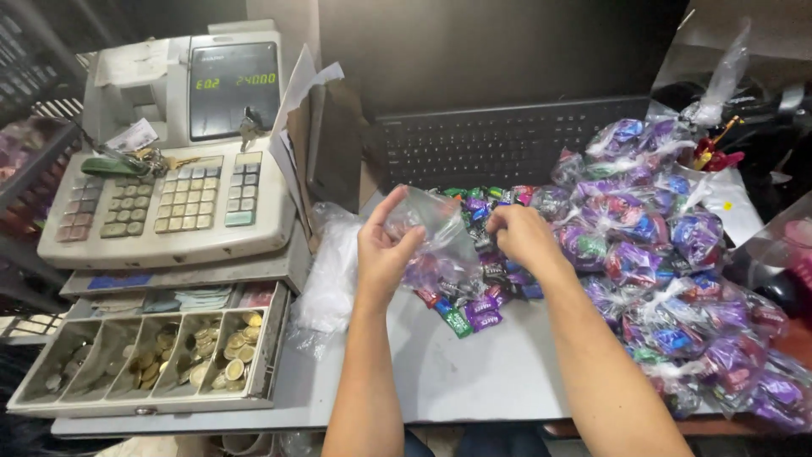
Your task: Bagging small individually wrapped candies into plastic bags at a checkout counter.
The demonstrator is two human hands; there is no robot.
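Observation:
My left hand (382,252) pinches one side of a small clear plastic bag (433,228), held above the grey table (474,372). My right hand (523,234) is closed at the bag's other side, over a loose heap of wrapped candies (474,306) in purple, green, red and blue wrappers. The bag looks see-through; whether candies are inside it I cannot tell.
A beige cash register (173,199) stands at the left with its coin drawer (152,360) pulled out. A pile of tied candy bags (668,254) fills the right. A black keyboard (499,144) lies behind, and spare clear bags (331,271) lie beside the register.

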